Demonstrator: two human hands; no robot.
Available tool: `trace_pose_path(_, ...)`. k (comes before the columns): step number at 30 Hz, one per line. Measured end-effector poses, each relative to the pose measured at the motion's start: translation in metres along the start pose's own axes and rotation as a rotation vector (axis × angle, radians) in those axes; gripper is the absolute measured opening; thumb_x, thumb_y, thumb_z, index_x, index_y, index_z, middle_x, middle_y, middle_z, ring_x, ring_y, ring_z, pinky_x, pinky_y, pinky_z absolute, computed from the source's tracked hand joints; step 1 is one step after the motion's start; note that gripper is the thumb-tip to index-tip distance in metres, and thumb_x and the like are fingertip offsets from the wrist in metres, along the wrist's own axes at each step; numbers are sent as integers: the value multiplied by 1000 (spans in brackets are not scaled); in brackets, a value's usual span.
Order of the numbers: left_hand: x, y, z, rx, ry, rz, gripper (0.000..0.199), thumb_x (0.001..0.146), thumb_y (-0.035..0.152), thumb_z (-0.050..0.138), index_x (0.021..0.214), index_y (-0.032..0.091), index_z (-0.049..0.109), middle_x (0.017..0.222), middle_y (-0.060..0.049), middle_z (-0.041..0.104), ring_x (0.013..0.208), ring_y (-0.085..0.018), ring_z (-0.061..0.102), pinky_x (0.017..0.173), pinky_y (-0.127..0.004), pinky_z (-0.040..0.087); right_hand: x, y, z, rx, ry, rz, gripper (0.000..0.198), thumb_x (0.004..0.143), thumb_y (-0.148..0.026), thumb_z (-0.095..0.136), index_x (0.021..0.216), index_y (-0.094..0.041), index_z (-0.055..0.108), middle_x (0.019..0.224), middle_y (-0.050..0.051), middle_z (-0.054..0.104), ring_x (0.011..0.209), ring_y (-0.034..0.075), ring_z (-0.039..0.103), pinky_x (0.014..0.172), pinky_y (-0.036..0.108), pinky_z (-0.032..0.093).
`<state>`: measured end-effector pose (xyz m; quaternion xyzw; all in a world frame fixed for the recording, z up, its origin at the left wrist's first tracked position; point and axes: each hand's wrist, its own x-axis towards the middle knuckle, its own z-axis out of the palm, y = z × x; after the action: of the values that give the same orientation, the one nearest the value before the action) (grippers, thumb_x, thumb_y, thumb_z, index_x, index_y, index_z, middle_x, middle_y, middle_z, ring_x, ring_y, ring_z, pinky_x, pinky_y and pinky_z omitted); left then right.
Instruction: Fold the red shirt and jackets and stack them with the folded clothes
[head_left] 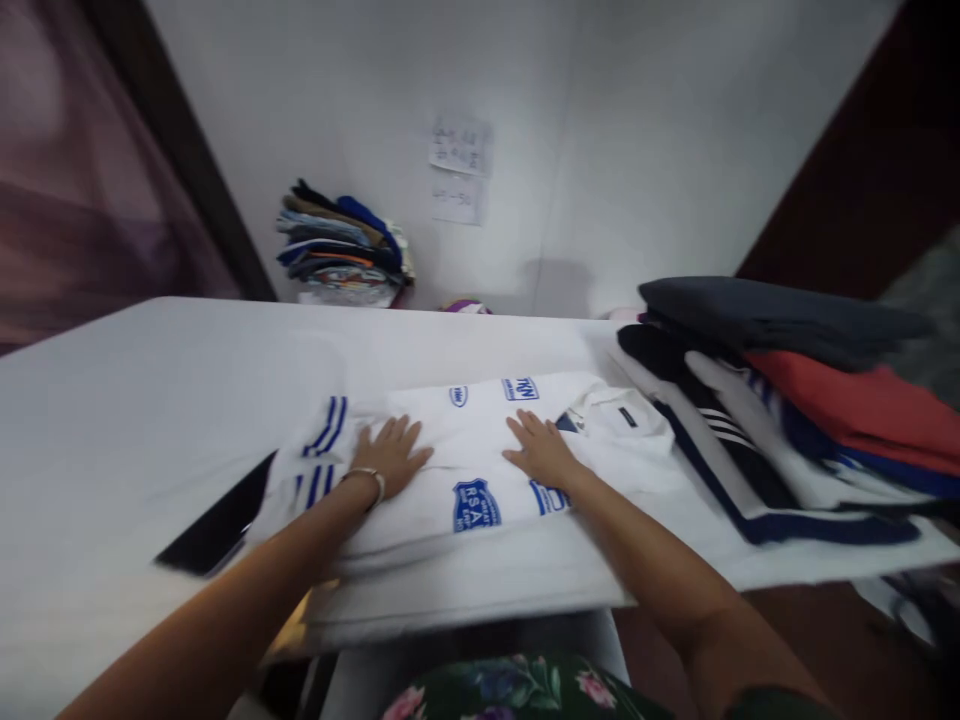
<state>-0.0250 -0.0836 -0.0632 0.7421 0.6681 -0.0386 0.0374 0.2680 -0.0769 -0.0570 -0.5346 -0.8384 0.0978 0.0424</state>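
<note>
A white collared shirt (442, 455) with blue printed badges and blue stripes lies folded on the white table in front of me, its collar towards the right. My left hand (390, 455) rests flat on its left part, beside the stripes, with fingers spread and a bracelet at the wrist. Palm down near the collar, my right hand (544, 450) lies on the shirt, fingers apart. A flat black piece (217, 520) shows at the shirt's left edge; whether it is joined to the shirt I cannot tell.
The white table (150, 400) reaches to the left. Several folded garments (780, 310), dark, red and white, are piled at the right. Another clothes stack (341, 245) stands behind the far edge. Handwritten paper notes (457, 165) hang on the wall. A pinkish curtain (90, 180) is at the left.
</note>
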Motion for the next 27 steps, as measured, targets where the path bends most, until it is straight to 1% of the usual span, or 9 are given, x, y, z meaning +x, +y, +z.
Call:
trace_pose_path(4,-3,1,2,-5,0,-10,66,89,56,25,145,21,30,155,-9,21,142,-28,16,111,-57,8,1,9,20,-56,84,-33,61,92,-50,35,146,-21,29,155,10,19,142,27,16,111,52,18)
trace_pose_path(9,-12,5,-3,-67,16,-9,67,89,57,28,145,20,31,154,-10,22,142,-28,16,112,-56,8,0,15,26,-90,147,-66,58,93,-49,34,144,-21,32,153,9,24,141,28,21,109,53,24)
trace_pose_path(13,-23,-1,-21,-139,151,-23,64,89,54,34,143,21,33,154,-8,24,142,-25,17,114,-52,12,-1,19,31,-101,176,-85,58,93,-50,32,143,-22,34,153,9,26,140,28,23,108,53,26)
trace_pose_path(15,-27,-15,-32,-150,283,-110,61,89,53,35,140,19,37,153,-9,28,141,-23,21,114,-46,16,0,21,33,-105,186,-90,58,92,-50,32,143,-22,34,153,9,26,140,28,24,108,52,27)
trace_pose_path(18,-30,-51,-46,-155,379,-390,63,87,55,36,135,15,42,147,-14,38,136,-26,32,109,-41,28,0,22,35,-109,197,-89,58,92,-51,33,143,-22,35,152,10,27,139,29,25,107,53,28)
trace_pose_path(20,-29,-78,-51,-219,268,-606,73,82,64,35,133,12,44,140,-19,46,129,-32,42,103,-45,34,0,22,35,-109,196,-90,59,92,-51,32,143,-22,35,152,10,27,139,29,25,107,53,28)
trace_pose_path(22,-26,-101,-52,-305,102,-731,86,75,75,35,132,11,45,134,-22,52,122,-36,49,97,-48,39,0,21,34,-108,188,-92,59,92,-52,32,143,-21,35,152,10,27,139,29,25,108,53,27)
trace_pose_path(24,-20,-115,-48,-353,12,-751,94,70,80,35,131,9,47,132,-23,53,119,-37,52,95,-46,41,0,21,34,-106,182,-89,59,92,-52,31,143,-20,35,152,11,27,140,29,24,108,53,27)
trace_pose_path(27,-11,-123,-40,-359,9,-716,94,65,79,44,130,11,48,133,-21,53,120,-35,52,94,-41,43,0,20,33,-101,178,-87,60,92,-52,31,143,-20,35,152,10,27,140,28,24,108,53,27)
